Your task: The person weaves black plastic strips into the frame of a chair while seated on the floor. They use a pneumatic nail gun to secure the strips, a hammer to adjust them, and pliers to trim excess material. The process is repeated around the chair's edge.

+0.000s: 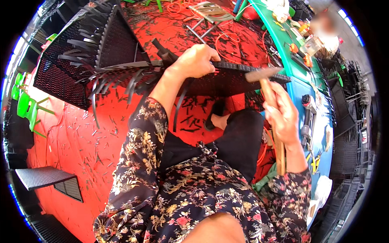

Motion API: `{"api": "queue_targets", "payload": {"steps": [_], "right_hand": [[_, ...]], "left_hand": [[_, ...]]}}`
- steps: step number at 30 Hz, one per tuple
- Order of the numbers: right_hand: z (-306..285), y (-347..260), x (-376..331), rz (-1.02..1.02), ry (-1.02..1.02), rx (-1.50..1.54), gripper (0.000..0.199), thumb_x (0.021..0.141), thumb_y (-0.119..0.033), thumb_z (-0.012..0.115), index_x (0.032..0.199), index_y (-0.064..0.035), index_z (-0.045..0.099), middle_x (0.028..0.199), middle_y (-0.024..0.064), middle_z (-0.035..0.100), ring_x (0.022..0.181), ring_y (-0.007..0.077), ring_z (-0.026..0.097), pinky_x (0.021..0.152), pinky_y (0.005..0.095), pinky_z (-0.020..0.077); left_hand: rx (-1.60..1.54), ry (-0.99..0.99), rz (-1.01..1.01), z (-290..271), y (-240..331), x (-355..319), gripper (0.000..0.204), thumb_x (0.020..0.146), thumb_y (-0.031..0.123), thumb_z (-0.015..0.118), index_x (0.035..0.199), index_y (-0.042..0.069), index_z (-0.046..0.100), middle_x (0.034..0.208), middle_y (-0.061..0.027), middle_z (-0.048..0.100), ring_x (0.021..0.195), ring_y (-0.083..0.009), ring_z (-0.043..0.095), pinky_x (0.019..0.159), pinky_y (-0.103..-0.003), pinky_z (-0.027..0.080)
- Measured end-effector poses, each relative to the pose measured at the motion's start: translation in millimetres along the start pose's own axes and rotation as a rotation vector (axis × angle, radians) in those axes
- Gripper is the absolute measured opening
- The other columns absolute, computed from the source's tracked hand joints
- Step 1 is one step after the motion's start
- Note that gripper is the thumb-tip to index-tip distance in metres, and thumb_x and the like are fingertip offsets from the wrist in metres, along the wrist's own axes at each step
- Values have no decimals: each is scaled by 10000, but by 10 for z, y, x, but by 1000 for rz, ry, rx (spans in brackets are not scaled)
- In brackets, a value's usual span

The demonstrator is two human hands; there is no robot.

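My left hand [196, 60] grips the top edge of a black woven wicker frame [117, 48] that lies tilted over the red floor, with loose black strips sticking out of its weave. My right hand [281, 113] is closed around the wooden handle of a hammer [263, 75], whose metal head sits against the frame's woven rail [235, 69] just right of my left hand. My bent knee in black trousers [239, 133] is below the rail.
A blue-green workbench [300, 87] with tools, an orange-handled cutter and a power tool runs along the right. Black strip offcuts litter the red floor [77, 137]. A small woven panel [48, 178] lies lower left, green plastic chairs [24, 105] at left, another person [324, 28] top right.
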State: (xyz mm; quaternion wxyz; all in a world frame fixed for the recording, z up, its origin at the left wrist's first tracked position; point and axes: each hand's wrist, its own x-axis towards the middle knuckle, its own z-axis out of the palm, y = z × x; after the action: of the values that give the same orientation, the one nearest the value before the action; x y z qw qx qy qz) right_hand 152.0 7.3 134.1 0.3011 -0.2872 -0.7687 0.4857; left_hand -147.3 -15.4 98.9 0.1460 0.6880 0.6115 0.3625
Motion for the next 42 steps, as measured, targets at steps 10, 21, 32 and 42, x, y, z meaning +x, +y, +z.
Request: {"api": "queue_targets", "payload": {"steps": [10, 21, 32, 42], "right_hand": [[497, -69, 396, -279, 29, -341, 447, 844, 35, 564, 1284, 15, 488, 1142, 159, 605, 1021, 220, 600, 873, 293, 465], [473, -94, 516, -233, -19, -302, 466, 830, 48, 563, 1289, 15, 491, 1144, 148, 624, 1032, 177, 598, 914, 291, 449], [-607, 169, -67, -80, 375, -52, 502, 844, -44, 593, 1326, -12, 456, 791, -5, 546, 599, 43, 468, 519, 171, 380], [-3343, 1896, -3463, 713, 1084, -1124, 390, 779, -81, 581, 1167, -76, 611, 807, 99, 673, 671, 180, 656, 568, 327, 500]], "left_hand": [[-3, 2, 28, 12, 69, 39, 324, 649, 43, 688, 969, -5, 672, 815, -172, 678, 760, -249, 674, 697, -332, 508], [3, 27, 18, 42, -14, 73, 341, 647, 58, 719, 978, 1, 666, 852, -164, 678, 815, -262, 672, 736, -342, 506], [63, 86, -80, 20, -45, 48, 441, 686, 133, 733, 1095, 8, 623, 796, -109, 667, 743, -201, 643, 680, -314, 503], [-54, 112, -19, 119, -177, 146, 581, 696, 119, 708, 1250, 36, 557, 871, -63, 651, 765, -141, 596, 736, -281, 479]]}}
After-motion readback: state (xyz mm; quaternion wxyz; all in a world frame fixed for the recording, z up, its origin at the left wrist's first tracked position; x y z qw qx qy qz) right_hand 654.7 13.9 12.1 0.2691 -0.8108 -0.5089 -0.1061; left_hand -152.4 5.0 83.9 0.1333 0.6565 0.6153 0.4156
